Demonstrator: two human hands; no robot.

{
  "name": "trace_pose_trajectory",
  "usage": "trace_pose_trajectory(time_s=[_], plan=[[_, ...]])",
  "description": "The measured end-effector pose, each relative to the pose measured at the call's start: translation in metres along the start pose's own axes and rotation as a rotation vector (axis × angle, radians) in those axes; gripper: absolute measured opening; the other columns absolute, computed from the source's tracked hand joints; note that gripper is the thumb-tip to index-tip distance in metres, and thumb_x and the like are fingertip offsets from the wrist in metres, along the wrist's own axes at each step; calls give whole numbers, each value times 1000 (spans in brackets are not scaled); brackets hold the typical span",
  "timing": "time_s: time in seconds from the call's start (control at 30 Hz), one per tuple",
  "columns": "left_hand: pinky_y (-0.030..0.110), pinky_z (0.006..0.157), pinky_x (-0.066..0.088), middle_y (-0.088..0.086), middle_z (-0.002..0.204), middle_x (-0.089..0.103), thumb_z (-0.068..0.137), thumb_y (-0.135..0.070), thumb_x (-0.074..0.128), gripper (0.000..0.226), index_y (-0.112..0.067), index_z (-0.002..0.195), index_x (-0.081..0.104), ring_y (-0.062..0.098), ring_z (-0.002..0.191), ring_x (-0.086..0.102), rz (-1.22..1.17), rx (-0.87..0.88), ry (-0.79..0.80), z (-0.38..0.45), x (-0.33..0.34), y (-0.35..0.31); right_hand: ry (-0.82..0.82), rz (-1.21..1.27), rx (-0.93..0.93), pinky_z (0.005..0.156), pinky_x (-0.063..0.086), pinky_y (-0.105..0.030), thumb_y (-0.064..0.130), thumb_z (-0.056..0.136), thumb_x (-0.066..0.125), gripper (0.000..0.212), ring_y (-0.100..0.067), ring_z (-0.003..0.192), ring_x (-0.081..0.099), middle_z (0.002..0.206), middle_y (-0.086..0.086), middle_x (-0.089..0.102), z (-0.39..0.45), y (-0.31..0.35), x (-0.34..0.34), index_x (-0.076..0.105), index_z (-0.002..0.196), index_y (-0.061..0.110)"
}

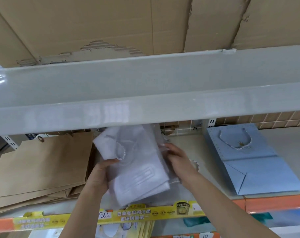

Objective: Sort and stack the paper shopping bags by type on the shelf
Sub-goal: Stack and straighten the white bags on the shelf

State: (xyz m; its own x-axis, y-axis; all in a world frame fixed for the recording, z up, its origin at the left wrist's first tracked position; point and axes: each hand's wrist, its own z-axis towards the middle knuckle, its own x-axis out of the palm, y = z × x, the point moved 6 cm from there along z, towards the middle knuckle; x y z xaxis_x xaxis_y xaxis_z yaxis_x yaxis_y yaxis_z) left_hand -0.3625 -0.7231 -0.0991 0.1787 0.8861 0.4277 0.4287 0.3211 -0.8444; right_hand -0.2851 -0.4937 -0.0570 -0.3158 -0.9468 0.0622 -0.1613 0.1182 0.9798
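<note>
I hold a stack of white paper bags [137, 167] between my two hands, just over the shelf [205, 152]. My left hand [101, 176] grips its left edge. My right hand [176, 157] grips its right edge. Brown paper bags [41, 169] lie to the left. A blue paper bag [252, 162] lies to the right.

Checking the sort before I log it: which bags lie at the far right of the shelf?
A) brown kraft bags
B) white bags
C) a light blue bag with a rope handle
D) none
C: the light blue bag lies flat at the right; brown bags are left, white bags in both hands.
</note>
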Motion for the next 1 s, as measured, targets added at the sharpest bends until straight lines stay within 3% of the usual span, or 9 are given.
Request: trace_pose_trajectory(time_s=[0.1,0.3,0.43,0.5,0.57,0.63,0.7,0.83,1.0], plan=[[30,60,56,12,94,73,62,-19,71,49,-9,109,66,25,75,71,35,-55,-27,-6,1,11,139,147,123,70,45,-32,-11,86,40,43,-29,88,60,98,-16,68,-8,-16,27,69,106,14],[34,68,58,11,111,70,74,-13,65,44,-20,117,65,29,91,70,41,66,28,-3,0,-3,254,33,105,89,53,-45,3,91,42,36,-26,92,70,98,-6,75,-7,-11,39,71,102,19],[49,85,54,16,121,65,66,-8,75,62,-19,125,60,38,106,65,118,78,51,6,-6,-6,148,-439,17,97,47,-42,8,94,36,35,-26,111,60,114,-8,69,11,-6,21,68,109,14],[52,88,53,16,119,67,61,-3,76,67,-20,124,61,39,104,66,130,74,4,10,-8,-2,157,-869,23,109,33,-44,13,100,31,39,-29,136,34,143,-9,47,18,-19,14,55,130,16],[52,85,53,15,113,69,52,-3,77,75,-23,122,60,38,97,68,144,91,-90,14,-12,-1,97,-994,98,115,21,-47,24,100,30,44,-31,146,11,157,-3,22,20,-34,-1,39,142,33],[50,79,54,15,107,71,48,-1,75,78,-22,121,58,36,89,68,154,81,-169,16,-16,0,-85,-835,119,109,30,-42,19,92,45,59,-34,143,18,157,-6,19,19,-42,-18,29,146,37],[43,71,56,18,101,72,54,2,74,68,-12,119,61,35,81,69,176,31,-190,18,-18,2,-269,-683,127,100,39,-37,7,82,57,73,-35,131,38,147,-14,33,17,-42,-31,29,147,22],[39,74,57,25,110,68,68,2,68,45,2,112,65,36,85,69,213,-50,-116,19,-19,4,-310,-502,28,82,46,-24,-2,86,50,42,-26,108,58,124,-11,60,21,-31,-35,57,125,10],[47,82,55,22,116,67,70,-6,68,43,-9,113,69,41,102,66,146,-25,52,8,-32,-13,-436,-703,-181,54,41,-23,-1,90,40,45,-19,79,59,110,-5,62,36,10,-46,59,122,25]])
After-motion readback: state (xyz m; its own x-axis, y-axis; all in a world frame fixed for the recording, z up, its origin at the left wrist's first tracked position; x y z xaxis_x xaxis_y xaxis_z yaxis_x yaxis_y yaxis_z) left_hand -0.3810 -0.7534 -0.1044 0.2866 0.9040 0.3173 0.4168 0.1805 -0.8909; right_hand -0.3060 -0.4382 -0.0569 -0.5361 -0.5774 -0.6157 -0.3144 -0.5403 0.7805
